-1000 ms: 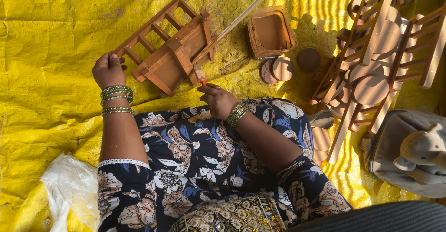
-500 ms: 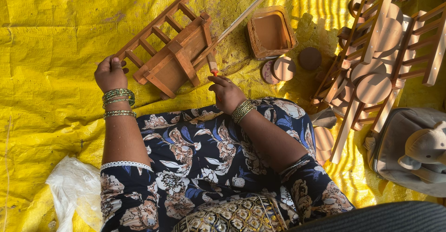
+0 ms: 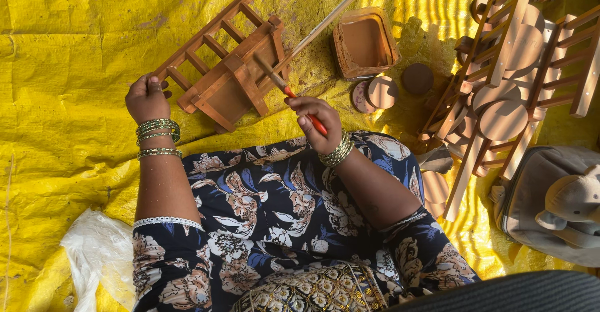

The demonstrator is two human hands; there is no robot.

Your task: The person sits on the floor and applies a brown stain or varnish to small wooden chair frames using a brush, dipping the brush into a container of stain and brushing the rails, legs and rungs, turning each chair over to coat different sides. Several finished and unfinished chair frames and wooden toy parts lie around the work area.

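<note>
Left hand (image 3: 147,98) grip closed on wooden chair (image 3: 228,68) leg, right hand (image 3: 315,119) pinching red-handled brush (image 3: 289,92) w/ fingertips

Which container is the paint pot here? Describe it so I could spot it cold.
Start at the yellow sheet covering the ground and go to its upper middle, just right of the small wooden chair frame that the left hand steadies. The paint pot is the squarish tub, brown inside, the only open container, above the small round wooden discs.

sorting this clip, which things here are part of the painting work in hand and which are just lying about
In use: left hand gripping the small wooden chair; right hand holding the red-handled brush; paint tub.

Lying about: stacked wooden frames, wooden discs, grey bag, white plastic bag.
</note>
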